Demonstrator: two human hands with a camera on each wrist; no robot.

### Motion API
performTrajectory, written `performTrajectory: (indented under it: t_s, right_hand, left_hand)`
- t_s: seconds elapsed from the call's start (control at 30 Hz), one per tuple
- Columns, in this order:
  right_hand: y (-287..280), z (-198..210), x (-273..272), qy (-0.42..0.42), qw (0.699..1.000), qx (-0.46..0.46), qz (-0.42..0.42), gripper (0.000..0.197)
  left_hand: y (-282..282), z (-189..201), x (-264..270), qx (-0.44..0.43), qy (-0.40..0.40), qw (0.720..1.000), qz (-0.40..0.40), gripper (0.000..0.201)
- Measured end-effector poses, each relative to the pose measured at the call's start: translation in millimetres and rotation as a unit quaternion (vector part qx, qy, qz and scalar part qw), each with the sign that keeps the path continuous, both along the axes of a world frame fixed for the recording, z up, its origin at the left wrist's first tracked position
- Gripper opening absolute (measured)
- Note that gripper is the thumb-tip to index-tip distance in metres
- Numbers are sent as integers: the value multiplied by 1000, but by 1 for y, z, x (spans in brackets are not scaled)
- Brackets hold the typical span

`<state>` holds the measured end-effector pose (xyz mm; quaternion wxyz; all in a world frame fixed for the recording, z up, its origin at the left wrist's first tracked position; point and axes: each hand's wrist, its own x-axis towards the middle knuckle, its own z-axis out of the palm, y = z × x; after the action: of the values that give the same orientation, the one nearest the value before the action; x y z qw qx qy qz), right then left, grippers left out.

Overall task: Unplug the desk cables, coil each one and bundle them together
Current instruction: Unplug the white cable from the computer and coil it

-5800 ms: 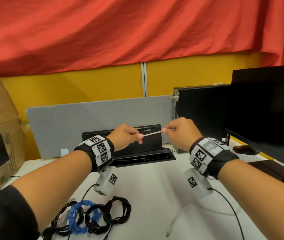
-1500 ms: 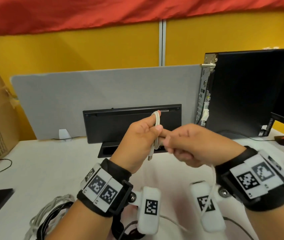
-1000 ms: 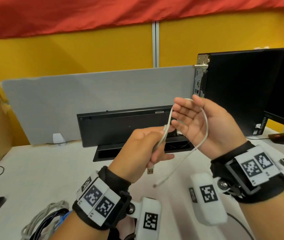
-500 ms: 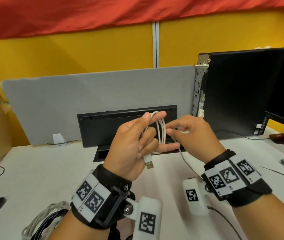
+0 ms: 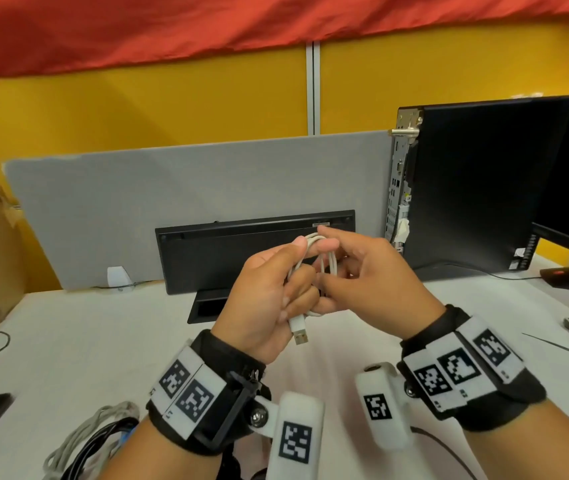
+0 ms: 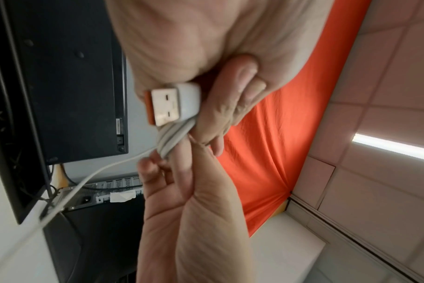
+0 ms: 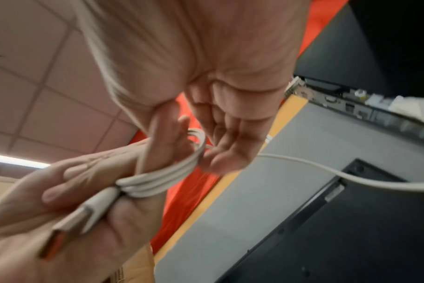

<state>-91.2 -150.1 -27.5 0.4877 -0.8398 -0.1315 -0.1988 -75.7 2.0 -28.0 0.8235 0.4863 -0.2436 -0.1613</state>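
Holding a thin white USB cable wound into a few loops, the left hand is raised above the white counter, its thumb and curled fingers forming a grip pinched round the bundled strands. The cable's white plug with a metal USB end sticks out below that palm toward the near side; in the left wrist view the same plug shows an orange insert, with the strands gathered just beside it. The right hand is against the coil from the right, its grip pinching the top of the loops between thumb and forefinger, the other fingers loosely bent. In the right wrist view a free length of the cable trails away to the right from the coil. Behind the hands stands a black flat panel propped upright against a grey felt divider, with a black computer tower to its right. At the near left edge of the counter lies a heap of grey, black and blue coiled cables.
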Motion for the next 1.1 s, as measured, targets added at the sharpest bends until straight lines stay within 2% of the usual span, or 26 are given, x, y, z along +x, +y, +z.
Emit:
performTrajectory:
  t_s: [0.1, 0.17, 0.3, 0.47, 0.53, 0.67, 0.73, 0.8, 0.9, 1.0, 1.03, 1.1]
  right_hand:
    - [3, -1, -1, -44, 997, -63, -17, 34]
    - [3, -1, 0, -55, 991, -105, -56, 14]
    - [2, -4, 3, -58, 980, -157, -110, 19]
    - [1, -1, 2, -93, 978, -159, -102, 15]
    - [1, 1, -1, -98, 979, -144, -102, 23]
    - [3, 3, -2, -103, 993, 8, -53, 44]
    - [5, 1, -2, -64, 992, 102, -29, 41]
    - [5, 0, -1, 14, 984, 177, 1, 30]
    - [5, 2, -2, 147, 947, 271, 86, 20]
    - [3, 11, -5, 246, 871, 386, 182, 31]
    - [3, 13, -6, 255, 861, 398, 189, 34]
    - [3, 14, -6, 253, 873, 384, 164, 34]
  left_hand:
    - [2, -2, 1, 31, -30, 999, -10, 40]
    - [3, -3, 4, 82, -61, 995, 2, 39]
    - [3, -8, 12, 197, -115, 968, 104, 39]
    - [0, -9, 9, 182, -98, 971, 119, 40]
    - [0, -6, 9, 173, -69, 974, 130, 39]
    - [1, -3, 8, 192, -53, 963, 181, 37]
    - [2, -2, 9, 209, -58, 956, 199, 37]
    - [1, -2, 10, 230, -71, 947, 213, 38]
    - [1, -3, 15, 268, -98, 924, 253, 38]
    - [4, -4, 19, 282, -108, 912, 278, 39]
    - [5, -4, 20, 285, -109, 910, 279, 39]
    - [6, -4, 21, 295, -114, 906, 282, 39]
